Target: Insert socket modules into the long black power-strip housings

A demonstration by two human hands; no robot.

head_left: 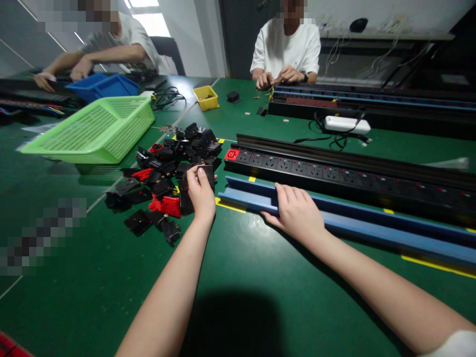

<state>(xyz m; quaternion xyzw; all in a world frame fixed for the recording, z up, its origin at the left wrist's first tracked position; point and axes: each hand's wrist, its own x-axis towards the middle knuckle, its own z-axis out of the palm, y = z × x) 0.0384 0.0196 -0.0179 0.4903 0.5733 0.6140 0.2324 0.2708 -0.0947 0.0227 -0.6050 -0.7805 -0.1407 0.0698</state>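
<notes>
My left hand (201, 193) is closed around a black socket module (207, 174), thumb on its near face, at the right edge of a loose pile. Black modules (159, 182) and a red module (165, 205) make up that pile. My right hand (299, 212) lies over a long blue channel rail (249, 194), fingers across its far wall and thumb under the near side. Beyond the rail, parallel to it, is a black power strip (316, 171) with a row of sockets and a red socket (232, 154) at its left end.
A green basket (107, 151) stands left, with a blue bin (100, 87) behind it and a small yellow bin (206, 99) farther back. Two people in white shirts work across the green table (238, 287). A white extension block (347, 124) with black cable lies behind the strip.
</notes>
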